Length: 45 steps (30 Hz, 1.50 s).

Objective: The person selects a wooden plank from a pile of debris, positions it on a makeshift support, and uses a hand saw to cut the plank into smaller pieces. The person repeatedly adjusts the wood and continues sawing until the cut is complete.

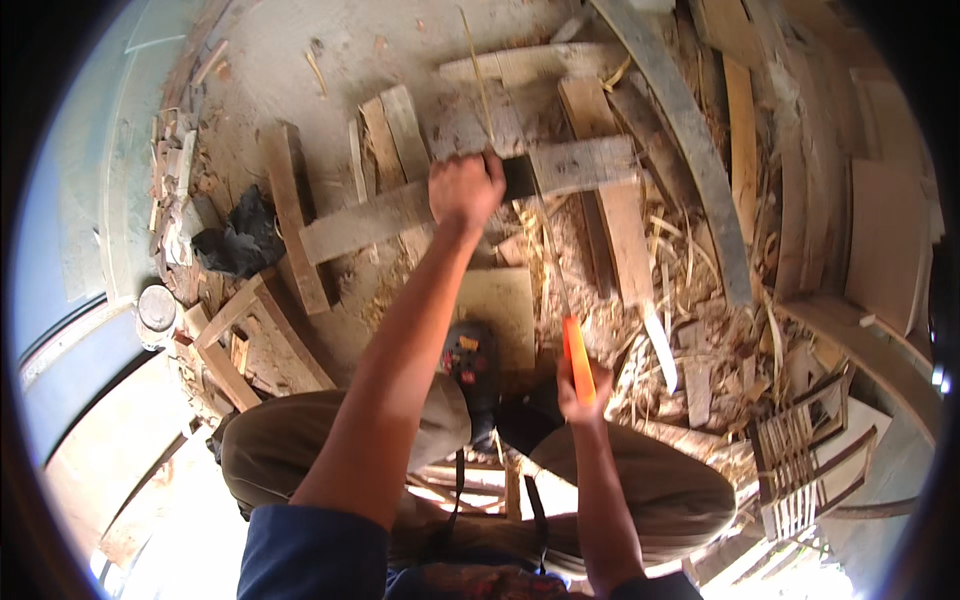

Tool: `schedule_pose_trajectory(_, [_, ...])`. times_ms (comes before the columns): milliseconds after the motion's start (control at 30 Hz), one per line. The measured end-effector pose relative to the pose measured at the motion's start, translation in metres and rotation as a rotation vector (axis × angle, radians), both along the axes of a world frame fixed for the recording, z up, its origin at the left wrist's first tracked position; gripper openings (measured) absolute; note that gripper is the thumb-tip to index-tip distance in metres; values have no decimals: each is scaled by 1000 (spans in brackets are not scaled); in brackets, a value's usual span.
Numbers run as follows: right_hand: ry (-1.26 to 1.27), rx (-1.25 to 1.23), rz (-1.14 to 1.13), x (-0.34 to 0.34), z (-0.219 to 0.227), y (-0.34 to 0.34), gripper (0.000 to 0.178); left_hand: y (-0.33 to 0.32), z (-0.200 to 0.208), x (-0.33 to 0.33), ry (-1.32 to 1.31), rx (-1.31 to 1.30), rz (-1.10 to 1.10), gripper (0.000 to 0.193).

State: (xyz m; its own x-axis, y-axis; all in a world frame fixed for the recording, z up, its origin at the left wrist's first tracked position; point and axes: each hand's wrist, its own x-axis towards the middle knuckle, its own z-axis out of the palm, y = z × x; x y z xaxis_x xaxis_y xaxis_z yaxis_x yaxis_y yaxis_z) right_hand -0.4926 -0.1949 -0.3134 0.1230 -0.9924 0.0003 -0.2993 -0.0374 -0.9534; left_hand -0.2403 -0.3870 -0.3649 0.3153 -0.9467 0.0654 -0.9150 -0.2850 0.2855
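A long wooden plank [365, 222] lies crosswise in front of me, resting on other wood pieces. My left hand [467, 190] is closed over its middle and presses it down. In my right hand [585, 402], nearer to me, is the orange handle of a handsaw [577, 358]. The saw's thin blade runs away from me and meets the plank to the right of my left hand. A dark band of shade crosses the plank there, so how deep the blade sits in the wood cannot be made out.
Loose boards surround the plank, with a long curved board [690, 130] at right. Shavings and splinters [650, 390] litter the ground. At left are a black plastic bag [243, 235] and a round can [157, 310]. A slatted wooden frame [795, 465] stands lower right; my shoe [472, 365] is below the plank.
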Motion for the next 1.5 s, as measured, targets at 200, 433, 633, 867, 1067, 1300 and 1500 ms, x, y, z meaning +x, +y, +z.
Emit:
schedule_pose_trajectory(200, [1,318,-136,54,-1,-111,20,-5,-1,-15,112,-121,-30,44])
schedule_pose_trajectory(433, [-66,141,-147,3,26,-33,14,1,-2,-17,98,-57,14,48])
schedule_pose_trajectory(633, [277,-186,-239,6,50,-46,18,16,7,7,194,-343,-55,45])
schedule_pose_trajectory(867, [960,-71,-46,-47,-26,-7,39,83,111,16,693,281,-34,57])
schedule_pose_trajectory(1067, [1239,-108,60,-53,-22,-15,40,155,177,10,842,408,-347,56])
schedule_pose_trajectory(1300, [885,-19,428,-11,36,-2,44,220,199,6,785,281,-320,55])
schedule_pose_trajectory(1500, [772,-60,533,-20,59,23,33,270,191,-12,538,350,-249,63])
